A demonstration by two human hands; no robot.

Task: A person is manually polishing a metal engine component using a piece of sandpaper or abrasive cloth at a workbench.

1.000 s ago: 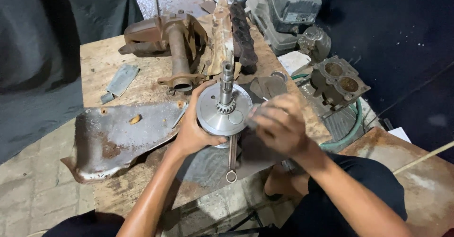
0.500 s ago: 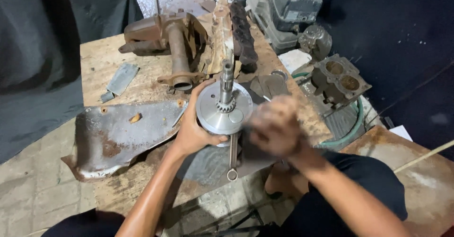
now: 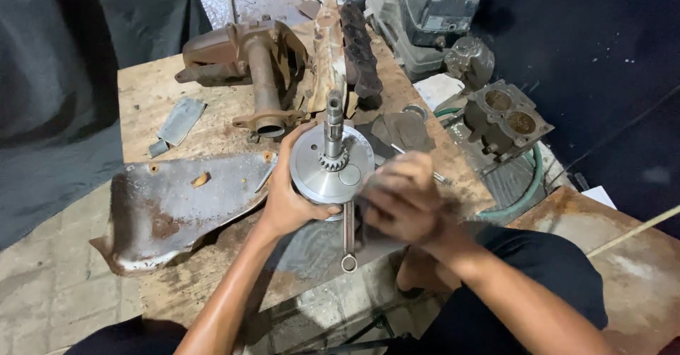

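My left hand grips the left rim of a round metal crankshaft assembly with an upright splined shaft and a small gear on top. Its connecting rod hangs down below the disc, ending in a small ring. My right hand is pressed against the right side of the disc, fingers curled and blurred; whether it holds a dark cloth or pad there I cannot tell. Both hands are over the front edge of a worn wooden table.
A rusty sheet-metal cover lies left of the hands. Behind stand a rusty pipe-shaped casting, a dark chain-like part, grey engine housings, and a cylinder block at right with a green hose.
My right hand has shifted slightly along the right side of the disc and back, a rubbing motion. My left hand and the crankshaft stay in place.
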